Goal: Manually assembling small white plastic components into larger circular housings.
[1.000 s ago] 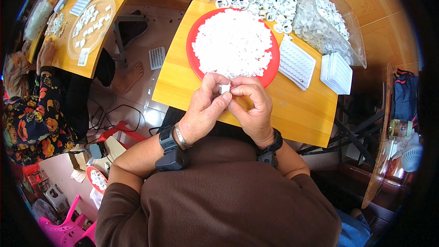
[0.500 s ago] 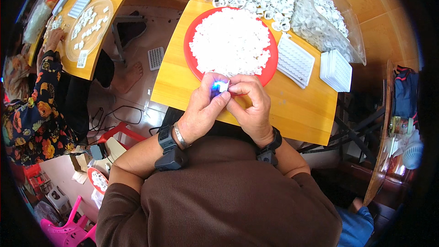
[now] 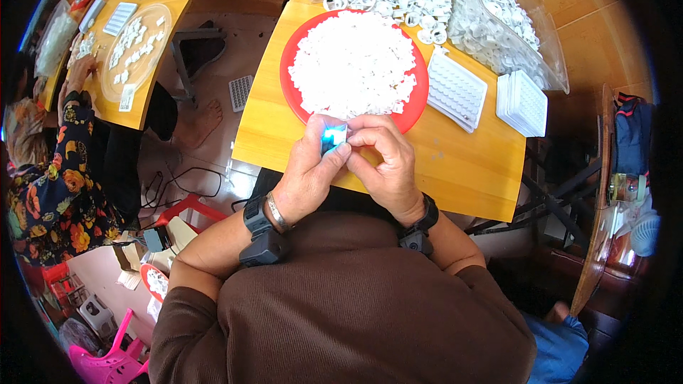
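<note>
Between my two hands, just off the near rim of a red round tray [image 3: 289, 80], is a small white piece [image 3: 334, 135] that glows blue. My left hand [image 3: 311, 163] pinches it between thumb and fingers. From the other side my right hand [image 3: 386, 160] grips its edge with thumb and forefinger. The exact shape of the piece is lost in the glare. Heaped in the tray are many small white plastic parts [image 3: 356, 64], overexposed in the middle.
White trays with rows of pockets [image 3: 455, 92] lie right of the red tray, and a stack of white trays [image 3: 523, 103] stands beyond. Behind are clear bins of round white parts [image 3: 505, 25]. At left, a person in a floral sleeve [image 3: 67, 178] works at another table [image 3: 135, 110].
The blue glow on the piece has grown larger and brighter, and more of the piece shows between my fingers. My hands have hardly moved; the whole view has shifted slightly.
</note>
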The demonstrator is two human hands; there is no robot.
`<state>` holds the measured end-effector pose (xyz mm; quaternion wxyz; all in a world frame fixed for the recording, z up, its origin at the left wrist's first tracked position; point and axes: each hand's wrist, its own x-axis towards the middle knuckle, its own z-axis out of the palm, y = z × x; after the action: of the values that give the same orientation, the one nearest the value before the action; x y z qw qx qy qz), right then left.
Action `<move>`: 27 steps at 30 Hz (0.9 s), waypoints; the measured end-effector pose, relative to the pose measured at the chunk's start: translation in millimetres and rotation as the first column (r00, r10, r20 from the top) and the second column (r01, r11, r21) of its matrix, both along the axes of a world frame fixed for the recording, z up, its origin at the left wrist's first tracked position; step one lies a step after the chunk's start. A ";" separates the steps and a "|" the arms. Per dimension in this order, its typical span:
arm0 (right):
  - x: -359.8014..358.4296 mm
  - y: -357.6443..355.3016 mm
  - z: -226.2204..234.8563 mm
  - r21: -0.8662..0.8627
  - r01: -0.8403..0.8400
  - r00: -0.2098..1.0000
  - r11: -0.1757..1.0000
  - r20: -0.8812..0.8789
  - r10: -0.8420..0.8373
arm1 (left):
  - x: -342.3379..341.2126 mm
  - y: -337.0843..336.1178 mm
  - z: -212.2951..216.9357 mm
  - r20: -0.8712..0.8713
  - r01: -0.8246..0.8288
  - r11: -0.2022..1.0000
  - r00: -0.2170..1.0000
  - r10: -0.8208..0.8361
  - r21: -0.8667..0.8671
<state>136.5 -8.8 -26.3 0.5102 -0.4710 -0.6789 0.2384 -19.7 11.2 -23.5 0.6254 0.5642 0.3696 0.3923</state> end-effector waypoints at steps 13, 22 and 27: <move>-0.7 -0.8 -0.9 -0.034 0.037 0.989 0.999 -0.144 -0.041 | 1.0 5.9 -10.0 0.461 0.168 0.930 0.887 0.002 -0.327; 0.2 0.1 5.6 0.016 0.018 0.997 1.000 -0.071 -0.017 | 2.9 7.0 -12.6 0.495 0.188 0.930 0.869 -0.007 -0.316; 2.7 0.8 3.9 0.010 0.004 0.997 1.000 -0.077 -0.003 | 1.2 5.4 -14.7 0.425 0.201 0.932 0.903 -0.058 -0.301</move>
<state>139.3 -8.0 -22.4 0.5389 -0.4600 -0.6592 0.2520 -18.5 16.6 -38.2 0.8012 0.3774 0.2531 0.3893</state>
